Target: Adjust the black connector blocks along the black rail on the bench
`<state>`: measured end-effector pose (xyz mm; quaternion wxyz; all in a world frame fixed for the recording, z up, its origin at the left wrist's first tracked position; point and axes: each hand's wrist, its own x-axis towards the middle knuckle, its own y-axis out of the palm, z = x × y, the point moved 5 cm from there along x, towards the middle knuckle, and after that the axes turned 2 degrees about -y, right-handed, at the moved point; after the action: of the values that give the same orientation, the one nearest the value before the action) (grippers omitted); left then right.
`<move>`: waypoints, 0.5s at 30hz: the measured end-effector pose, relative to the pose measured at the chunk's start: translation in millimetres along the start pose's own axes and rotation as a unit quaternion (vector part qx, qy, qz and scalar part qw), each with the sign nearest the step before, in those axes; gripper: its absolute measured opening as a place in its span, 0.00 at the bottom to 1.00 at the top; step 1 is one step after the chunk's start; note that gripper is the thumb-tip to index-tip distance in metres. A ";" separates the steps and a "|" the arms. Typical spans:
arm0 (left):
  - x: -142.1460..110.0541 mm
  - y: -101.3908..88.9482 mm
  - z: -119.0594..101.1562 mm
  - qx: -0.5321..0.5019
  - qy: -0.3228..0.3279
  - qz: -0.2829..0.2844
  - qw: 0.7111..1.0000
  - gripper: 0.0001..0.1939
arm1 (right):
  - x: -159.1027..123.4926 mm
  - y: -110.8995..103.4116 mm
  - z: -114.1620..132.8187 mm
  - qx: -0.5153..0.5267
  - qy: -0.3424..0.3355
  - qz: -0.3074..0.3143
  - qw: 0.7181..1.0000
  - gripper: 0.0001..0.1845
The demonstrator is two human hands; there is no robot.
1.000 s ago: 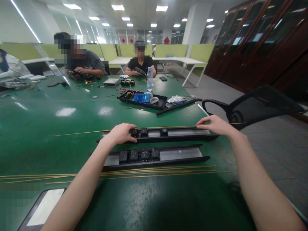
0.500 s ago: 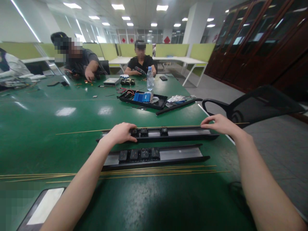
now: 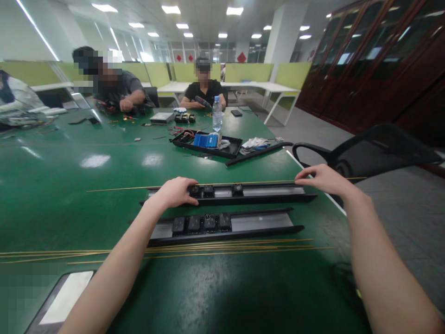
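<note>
My left hand (image 3: 178, 191) spans the farther black channel rail (image 3: 264, 200), thumb on its near wall and fingers over the far one. Inside that rail sit several small black square blocks (image 3: 238, 189) on a silvery floor. A thin brass-coloured rod (image 3: 120, 189) runs along the rail's far edge, past both its ends. My right hand (image 3: 321, 177) pinches this rod near the rail's right end. Closer to me lies a second black rail (image 3: 262, 221) with several larger black blocks (image 3: 209, 222). In front of it, several similar loose rods (image 3: 222, 247) lie side by side.
A black tray (image 3: 231, 149) with a blue finned part (image 3: 206, 140) stands beyond the rails, near a water bottle (image 3: 217, 115), gloves (image 3: 255, 144) and a black strip (image 3: 255, 155). A chair (image 3: 375, 153) is at right, a tablet-like device (image 3: 66, 297) at lower left. Two people sit opposite.
My right hand has shifted slightly right, and the thin rod has slid the same way. My left hand stays on the rail. The co-worker at left has moved a hand slightly.
</note>
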<state>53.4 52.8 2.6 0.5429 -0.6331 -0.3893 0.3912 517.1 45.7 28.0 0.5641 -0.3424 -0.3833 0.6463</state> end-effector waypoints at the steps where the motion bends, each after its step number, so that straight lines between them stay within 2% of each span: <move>1: -0.1 0.1 -0.1 0.000 0.001 0.000 1.000 0.36 | -0.5 -0.6 -1.4 0.001 0.003 0.000 1.000 0.17; 15: -1.1 -2.5 -2.4 -0.003 0.002 0.009 1.000 0.36 | -3.2 -6.0 -12.2 -0.008 0.029 -0.001 1.000 0.20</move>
<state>55.0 51.1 5.4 0.5380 -0.6388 -0.3835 0.3941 531.0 44.3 27.6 0.5725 -0.3651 -0.3723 0.6328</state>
